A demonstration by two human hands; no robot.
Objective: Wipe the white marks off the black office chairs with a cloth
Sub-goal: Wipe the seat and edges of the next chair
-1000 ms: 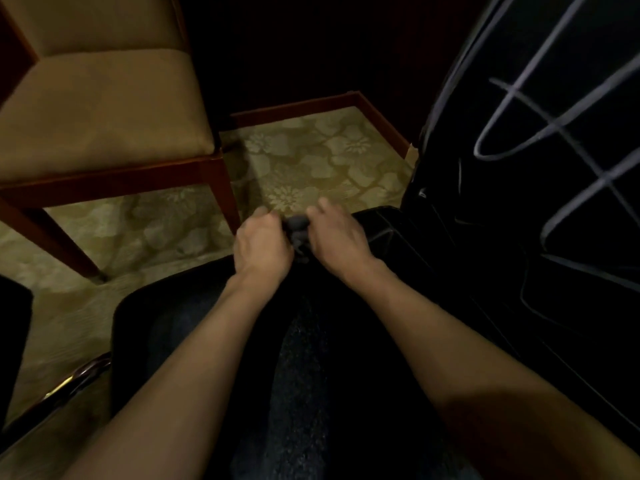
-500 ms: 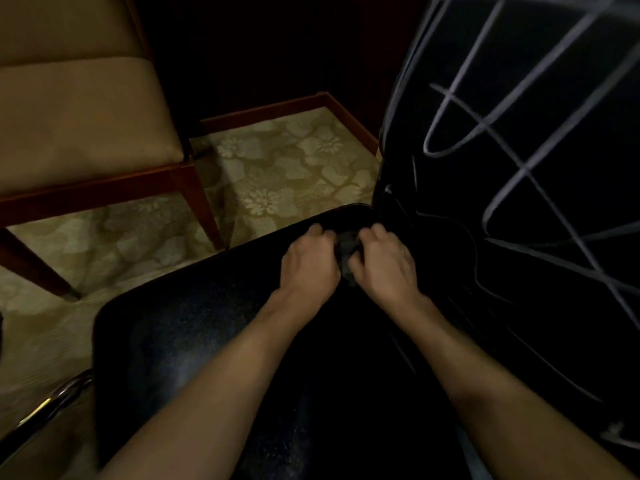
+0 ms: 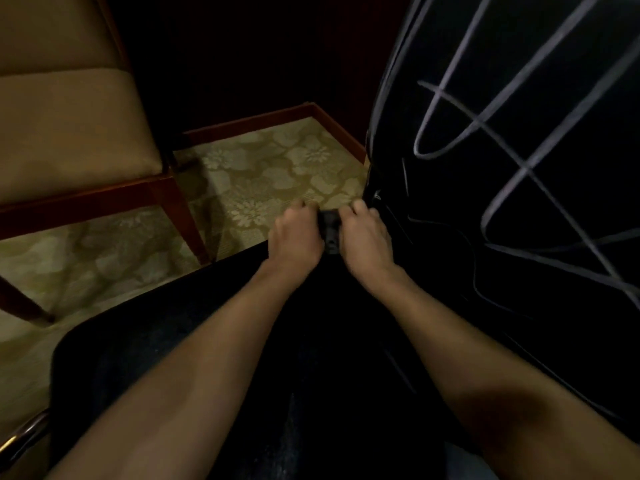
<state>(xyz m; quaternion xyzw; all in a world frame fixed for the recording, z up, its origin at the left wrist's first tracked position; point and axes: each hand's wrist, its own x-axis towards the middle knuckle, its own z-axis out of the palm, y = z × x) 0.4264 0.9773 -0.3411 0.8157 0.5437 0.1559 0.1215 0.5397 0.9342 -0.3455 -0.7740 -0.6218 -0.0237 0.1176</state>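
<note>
Cloth (image 3: 330,230) over black seat (image 3: 173,358), floral carpet (image 3: 270,181)

both bare forearms reach in from 6 o'clock toward the middle of the view, converging at the wrists. the left hand (image 3: 296,233) and the right hand (image 3: 363,233) sit side by side, backs up, fingers curled under toward 12 o'clock, each gripping one side of a small dark cloth (image 3: 329,230) bunched between them.
</note>
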